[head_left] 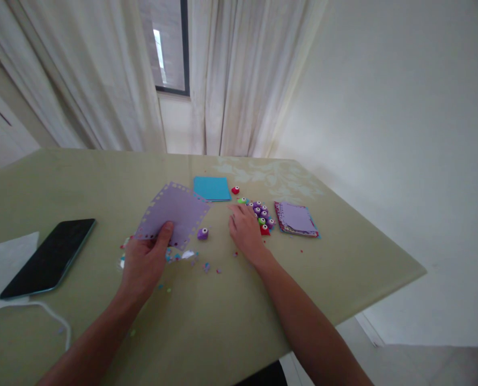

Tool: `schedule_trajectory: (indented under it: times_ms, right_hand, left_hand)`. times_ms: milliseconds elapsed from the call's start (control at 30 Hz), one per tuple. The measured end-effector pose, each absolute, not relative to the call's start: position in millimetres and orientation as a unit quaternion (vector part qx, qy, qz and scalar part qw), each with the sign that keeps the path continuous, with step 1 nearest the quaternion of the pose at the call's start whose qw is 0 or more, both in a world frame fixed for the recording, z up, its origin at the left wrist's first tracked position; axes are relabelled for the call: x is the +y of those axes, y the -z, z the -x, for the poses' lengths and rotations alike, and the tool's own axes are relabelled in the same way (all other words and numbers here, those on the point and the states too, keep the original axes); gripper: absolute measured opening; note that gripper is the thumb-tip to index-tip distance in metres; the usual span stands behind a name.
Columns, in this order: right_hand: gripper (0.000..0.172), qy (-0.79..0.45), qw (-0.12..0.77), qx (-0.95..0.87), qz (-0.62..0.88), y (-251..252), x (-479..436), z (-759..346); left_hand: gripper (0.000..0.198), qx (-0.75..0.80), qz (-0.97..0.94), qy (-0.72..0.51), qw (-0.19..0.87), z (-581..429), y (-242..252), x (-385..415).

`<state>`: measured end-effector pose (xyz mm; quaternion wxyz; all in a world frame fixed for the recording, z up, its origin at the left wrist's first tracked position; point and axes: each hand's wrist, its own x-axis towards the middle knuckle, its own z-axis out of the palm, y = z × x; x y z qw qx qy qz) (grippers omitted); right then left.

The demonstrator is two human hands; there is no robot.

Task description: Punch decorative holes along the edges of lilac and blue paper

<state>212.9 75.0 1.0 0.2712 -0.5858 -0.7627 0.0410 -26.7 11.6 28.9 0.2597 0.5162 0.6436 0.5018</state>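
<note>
My left hand [148, 254] holds a purple sheet of paper [178, 212] up off the table, thumb on top; small notches are punched along its edges. My right hand [247, 230] rests at the left side of a cluster of small one-eyed figures [258, 210], mostly purple with some green and red. Its fingers look loosely stretched, with nothing visible in them. Between the hands stands a lone purple one-eyed figure [202, 234]. A red one-eyed figure [235, 190] sits behind the right hand.
A blue paper stack [212, 188] lies at the back. Right of the cluster is a stack of punched sheets [297, 219]. Paper bits [206, 266] are scattered in front. At left, a black tablet [49, 257] overlaps white paper [9, 257], near a white cable [57, 316].
</note>
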Motion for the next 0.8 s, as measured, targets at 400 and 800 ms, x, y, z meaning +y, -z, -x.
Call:
schedule_trajectory:
  times_ms: [400,800]
  right_hand:
    - [0.016,-0.096,0.298,-0.718,0.621,-11,79,-224]
    - [0.046,-0.536,0.513,-0.531,0.41,-32,52,-189]
  left_hand:
    - [0.041,0.614,-0.515,-0.514,0.306,19,-38,8]
    - [0.042,0.63,-0.524,-0.503,0.276,23,-31,8]
